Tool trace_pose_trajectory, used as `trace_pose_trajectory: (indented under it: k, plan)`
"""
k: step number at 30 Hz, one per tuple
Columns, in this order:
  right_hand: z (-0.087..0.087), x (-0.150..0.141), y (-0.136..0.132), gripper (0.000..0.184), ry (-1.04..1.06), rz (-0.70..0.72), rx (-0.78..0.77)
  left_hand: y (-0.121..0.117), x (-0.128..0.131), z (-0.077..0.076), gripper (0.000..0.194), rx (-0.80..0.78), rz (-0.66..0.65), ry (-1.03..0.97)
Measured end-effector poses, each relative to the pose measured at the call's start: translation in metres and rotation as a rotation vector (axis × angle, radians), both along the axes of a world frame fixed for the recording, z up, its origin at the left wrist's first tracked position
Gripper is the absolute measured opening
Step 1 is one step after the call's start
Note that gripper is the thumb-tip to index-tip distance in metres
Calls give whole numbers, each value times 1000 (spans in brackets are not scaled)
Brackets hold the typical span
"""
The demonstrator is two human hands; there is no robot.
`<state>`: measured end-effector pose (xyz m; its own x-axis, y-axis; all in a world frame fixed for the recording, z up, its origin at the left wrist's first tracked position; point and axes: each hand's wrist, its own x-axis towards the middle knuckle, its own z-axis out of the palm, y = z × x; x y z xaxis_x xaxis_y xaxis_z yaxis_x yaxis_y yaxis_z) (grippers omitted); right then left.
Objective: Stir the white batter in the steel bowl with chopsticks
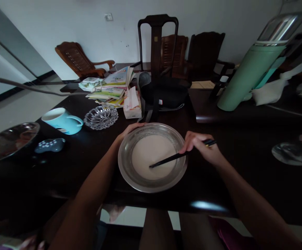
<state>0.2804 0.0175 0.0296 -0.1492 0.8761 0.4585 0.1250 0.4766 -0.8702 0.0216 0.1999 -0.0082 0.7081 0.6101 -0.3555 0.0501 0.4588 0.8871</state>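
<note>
A wide metal bowl (126,173) stands on the dark table, with a pale, milky batter (151,146) covering its bottom. My left hand (132,129) holds the bowl by its far left rim, its fingers partly hidden behind the edge. In my right hand (199,144) is a pair of black chopsticks (166,160), gripped near the upper end over the bowl's right rim. The chopstick tips dip into the batter near its middle, slanting down to the left.
To the left are a metal basin (10,142), a light blue mug (62,121), a dark spotted object (50,145) and a glass dish (101,117). Behind stand books (114,86), a tissue pack (132,104) and a black bag (166,93). A green thermos (252,73) rises at right.
</note>
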Motion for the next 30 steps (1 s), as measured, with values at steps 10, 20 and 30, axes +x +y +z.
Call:
trace_pose_trajectory:
  k: [10,20,30]
  plan:
    - [2,15,3,41,29,-315,107,-3,2,5,27,-29,18,-25]
    - [-1,-7,0,24,-226,54,69,1,0,-2,28,-37,0,-50]
    - [0,19,3,45,189,-223,81,-1,1,1,28,-21,-23,-52]
